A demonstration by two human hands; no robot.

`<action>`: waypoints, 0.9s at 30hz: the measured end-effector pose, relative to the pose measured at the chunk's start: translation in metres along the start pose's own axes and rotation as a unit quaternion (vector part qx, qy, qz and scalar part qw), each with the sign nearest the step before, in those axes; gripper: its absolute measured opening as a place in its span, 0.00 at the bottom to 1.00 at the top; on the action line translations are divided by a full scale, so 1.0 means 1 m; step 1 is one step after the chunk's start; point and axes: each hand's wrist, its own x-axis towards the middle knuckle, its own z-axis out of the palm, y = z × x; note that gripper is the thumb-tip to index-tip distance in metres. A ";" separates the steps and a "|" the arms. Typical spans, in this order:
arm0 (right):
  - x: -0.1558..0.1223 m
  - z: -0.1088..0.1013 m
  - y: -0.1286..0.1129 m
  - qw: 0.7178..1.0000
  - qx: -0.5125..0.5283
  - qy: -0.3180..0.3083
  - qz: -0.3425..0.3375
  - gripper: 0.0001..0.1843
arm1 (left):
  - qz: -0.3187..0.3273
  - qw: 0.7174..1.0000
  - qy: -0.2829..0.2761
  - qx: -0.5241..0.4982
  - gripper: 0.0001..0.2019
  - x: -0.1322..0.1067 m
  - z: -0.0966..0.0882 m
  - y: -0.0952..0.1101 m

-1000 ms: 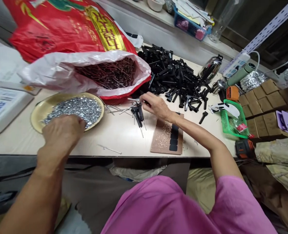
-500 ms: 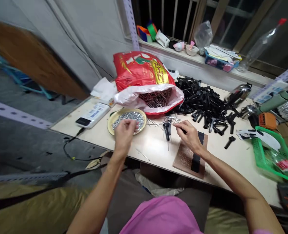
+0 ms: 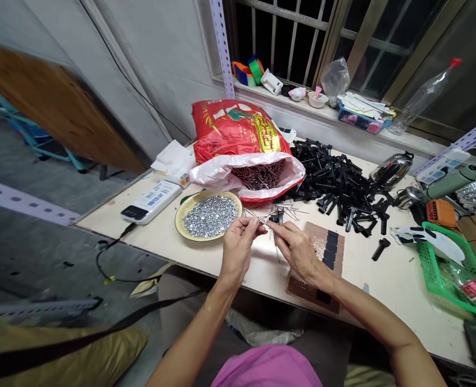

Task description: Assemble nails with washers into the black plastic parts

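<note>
My left hand [image 3: 239, 244] and my right hand [image 3: 296, 248] meet above the table, just right of a pale yellow plate [image 3: 178, 224] heaped with small shiny metal nuts [image 3: 211, 216]. A long thin metal screw [image 3: 263, 221] bridges their fingertips. My right hand is closed on it; my left thumb and fingers pinch at its other end, and whatever small piece they hold is hidden. Behind the fingers stands a black plastic part [image 3: 277, 216], with several loose metal screws [image 3: 292, 209] lying around it.
Behind sits a red bag [image 3: 229, 126], its open mouth showing dark screws. A pile of black plastic parts [image 3: 334, 177] spreads to its right. A brown board with black pads [image 3: 308, 287] lies by my right forearm. A green basket [image 3: 429, 263] stands right, a white power bank [image 3: 153, 201] left.
My left hand has moved right from the nut plate to meet my right hand. My right hand has shifted slightly left and down. The screw near the table's front edge no longer shows.
</note>
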 end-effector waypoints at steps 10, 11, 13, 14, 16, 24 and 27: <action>-0.007 -0.006 0.006 0.998 -0.055 -0.022 0.012 0.21 | 0.012 0.997 -0.041 0.068 0.15 0.000 0.001 -0.007; -0.008 -0.007 0.006 0.997 -0.078 -0.024 0.016 0.21 | 0.030 0.995 -0.042 0.089 0.13 0.000 0.001 -0.008; -0.011 -0.007 0.008 0.991 -0.125 -0.024 0.032 0.18 | 0.080 0.986 -0.037 0.141 0.11 -0.002 0.003 -0.010; -0.013 -0.006 0.009 0.988 -0.144 -0.020 0.041 0.17 | 0.099 0.981 -0.038 0.164 0.10 -0.003 0.004 -0.011; -0.016 -0.005 0.013 0.984 -0.168 -0.005 0.052 0.15 | 0.098 0.976 -0.054 0.189 0.09 -0.006 0.007 -0.012; -0.036 -0.006 0.031 0.981 -0.182 0.048 0.049 0.16 | -0.126 0.983 -0.112 0.077 0.18 0.000 0.017 -0.026; -0.043 -0.007 0.038 0.980 -0.184 0.062 0.043 0.15 | -0.165 0.977 -0.116 0.072 0.20 -0.002 0.022 -0.031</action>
